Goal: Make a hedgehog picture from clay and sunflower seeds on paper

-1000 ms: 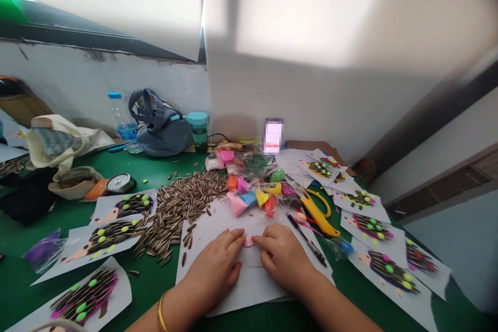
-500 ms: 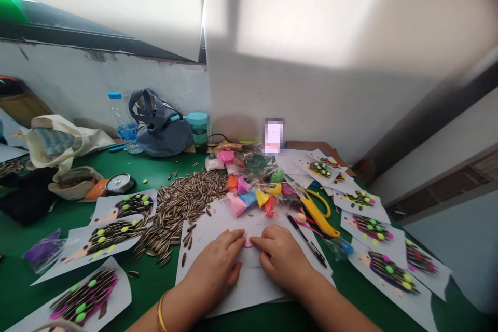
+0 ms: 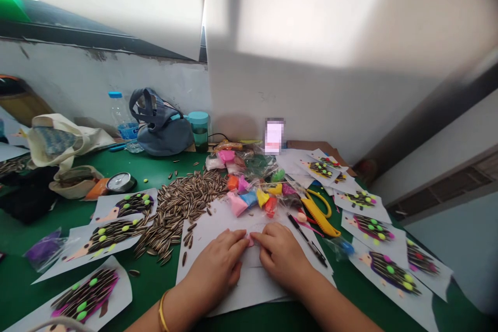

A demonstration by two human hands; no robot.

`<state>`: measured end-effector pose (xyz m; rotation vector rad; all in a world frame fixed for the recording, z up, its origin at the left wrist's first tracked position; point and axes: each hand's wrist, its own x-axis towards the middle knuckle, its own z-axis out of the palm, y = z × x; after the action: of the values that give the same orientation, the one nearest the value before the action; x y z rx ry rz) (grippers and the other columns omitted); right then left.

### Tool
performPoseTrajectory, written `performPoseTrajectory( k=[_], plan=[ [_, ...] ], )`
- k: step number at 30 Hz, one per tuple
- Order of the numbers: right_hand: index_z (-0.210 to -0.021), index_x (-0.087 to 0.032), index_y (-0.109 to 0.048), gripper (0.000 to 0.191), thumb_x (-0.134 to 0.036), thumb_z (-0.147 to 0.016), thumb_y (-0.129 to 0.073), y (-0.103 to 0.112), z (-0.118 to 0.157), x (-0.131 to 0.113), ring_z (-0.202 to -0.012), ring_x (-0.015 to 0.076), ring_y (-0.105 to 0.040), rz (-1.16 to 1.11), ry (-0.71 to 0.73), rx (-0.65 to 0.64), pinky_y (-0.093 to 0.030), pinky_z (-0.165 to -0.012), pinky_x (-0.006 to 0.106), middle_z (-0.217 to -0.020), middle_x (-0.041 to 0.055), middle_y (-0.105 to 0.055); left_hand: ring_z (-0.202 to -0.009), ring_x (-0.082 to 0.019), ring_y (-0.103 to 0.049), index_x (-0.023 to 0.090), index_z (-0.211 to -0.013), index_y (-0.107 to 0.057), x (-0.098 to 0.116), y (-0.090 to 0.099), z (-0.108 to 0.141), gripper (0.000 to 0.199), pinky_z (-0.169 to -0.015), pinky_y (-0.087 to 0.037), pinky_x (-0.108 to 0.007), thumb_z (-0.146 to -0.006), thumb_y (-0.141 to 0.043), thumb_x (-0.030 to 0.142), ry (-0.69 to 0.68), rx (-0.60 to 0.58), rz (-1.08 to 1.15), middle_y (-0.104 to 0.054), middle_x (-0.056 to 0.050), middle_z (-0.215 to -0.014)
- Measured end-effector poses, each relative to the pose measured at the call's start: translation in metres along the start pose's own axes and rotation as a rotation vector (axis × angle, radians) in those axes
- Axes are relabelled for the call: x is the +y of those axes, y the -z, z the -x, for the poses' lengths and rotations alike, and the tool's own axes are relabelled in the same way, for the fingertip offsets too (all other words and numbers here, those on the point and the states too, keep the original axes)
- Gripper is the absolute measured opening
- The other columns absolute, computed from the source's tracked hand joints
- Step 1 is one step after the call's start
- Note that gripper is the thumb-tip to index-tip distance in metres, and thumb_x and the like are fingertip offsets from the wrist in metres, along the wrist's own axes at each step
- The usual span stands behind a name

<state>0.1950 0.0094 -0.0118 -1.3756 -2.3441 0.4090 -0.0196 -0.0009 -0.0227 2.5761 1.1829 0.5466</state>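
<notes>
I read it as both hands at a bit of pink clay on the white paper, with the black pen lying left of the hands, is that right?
Not quite: the head view shows the black pen lying to the right of the hands. The left hand and right hand are indeed at the pink clay on the white paper.

Our forearms reach in from the bottom edge, angled inward. Our left hand (image 3: 218, 258) lies palm down, fingers together and stretched forward, thumb tucked beneath. Our right hand (image 3: 280, 253) is more curled, its index finger pointing towards our left fingertips. A bangle (image 3: 162, 312) circles our left wrist.
</notes>
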Motion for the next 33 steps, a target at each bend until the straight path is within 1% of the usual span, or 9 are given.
performPoseTrajectory(
  k=[5, 11, 14, 19, 25, 29, 33],
  plan=[
    [-0.124, -0.024, -0.066, 0.045, -0.009, -0.083, -0.054, -0.0024, -0.0010, -0.0021, -0.089, 0.0221, -0.053, 0.010, -0.016, -0.023, -0.041, -0.083, 0.036, -0.093, 0.0064, -0.060, -0.120, -0.028, -0.058, 0.020, -0.131, -0.057, 0.0000, 0.0000, -0.0002, 0.059, -0.104, -0.051, -0.050, -0.075, -0.056, 0.001, -0.003, 0.012, 0.021, -0.060, -0.011, -0.133],
    [-0.122, -0.024, -0.066, 0.045, -0.008, -0.082, -0.054, -0.0041, -0.0025, -0.0040, -0.091, 0.0226, -0.053, 0.000, -0.021, -0.046, -0.041, -0.085, 0.037, -0.095, 0.0067, -0.060, -0.119, -0.028, -0.058, 0.019, -0.129, -0.059, 0.0012, 0.0012, -0.0011, 0.055, -0.104, -0.051, -0.049, -0.077, -0.056, 0.002, -0.005, 0.011, 0.021, -0.061, -0.012, -0.132],
    [-0.119, -0.024, -0.067, 0.043, -0.008, -0.082, -0.054, -0.0033, -0.0031, -0.0047, -0.090, 0.0222, -0.053, -0.008, -0.018, -0.042, -0.041, -0.084, 0.036, -0.094, 0.0064, -0.060, -0.118, -0.028, -0.058, 0.019, -0.130, -0.059, 0.0013, 0.0008, -0.0012, 0.055, -0.104, -0.051, -0.049, -0.077, -0.057, 0.002, -0.005, 0.015, 0.020, -0.061, -0.012, -0.131],
    [-0.121, -0.024, -0.067, 0.045, -0.008, -0.081, -0.054, -0.0007, -0.0030, -0.0049, -0.089, 0.0221, -0.052, -0.019, -0.015, -0.018, -0.040, -0.083, 0.036, -0.093, 0.0063, -0.059, -0.120, -0.029, -0.057, 0.018, -0.132, -0.057, 0.0005, -0.0004, -0.0005, 0.056, -0.104, -0.051, -0.049, -0.079, -0.056, 0.003, -0.008, 0.007, 0.005, -0.059, -0.013, -0.133],
    [-0.119, -0.026, -0.068, 0.046, -0.007, -0.079, -0.055, -0.0013, -0.0023, -0.0056, -0.089, 0.0223, -0.053, -0.011, -0.015, -0.051, -0.039, -0.082, 0.036, -0.093, 0.0058, -0.060, -0.123, -0.029, -0.057, 0.019, -0.131, -0.059, -0.0006, -0.0014, 0.0005, 0.054, -0.106, -0.050, -0.048, -0.079, -0.057, 0.003, 0.006, -0.007, -0.006, -0.058, -0.014, -0.136],
    [-0.116, -0.025, -0.070, 0.046, -0.005, -0.078, -0.054, -0.0009, -0.0022, -0.0060, -0.089, 0.0219, -0.052, -0.022, -0.020, -0.048, -0.039, -0.082, 0.036, -0.092, 0.0056, -0.060, -0.125, -0.029, -0.056, 0.017, -0.131, -0.056, -0.0014, -0.0004, 0.0011, 0.057, -0.105, -0.051, -0.048, -0.075, -0.059, 0.004, 0.046, -0.013, -0.013, -0.056, -0.015, -0.139],
    [-0.117, -0.027, -0.068, 0.048, -0.005, -0.077, -0.054, -0.0013, -0.0020, -0.0063, -0.090, 0.0217, -0.052, -0.026, -0.012, -0.052, -0.039, -0.083, 0.036, -0.093, 0.0050, -0.059, -0.126, -0.032, -0.055, 0.013, -0.126, -0.060, 0.0000, 0.0048, -0.0003, 0.053, -0.105, -0.050, -0.051, -0.073, -0.062, 0.006, 0.074, -0.009, -0.051, -0.056, -0.017, -0.139]
  ],
)
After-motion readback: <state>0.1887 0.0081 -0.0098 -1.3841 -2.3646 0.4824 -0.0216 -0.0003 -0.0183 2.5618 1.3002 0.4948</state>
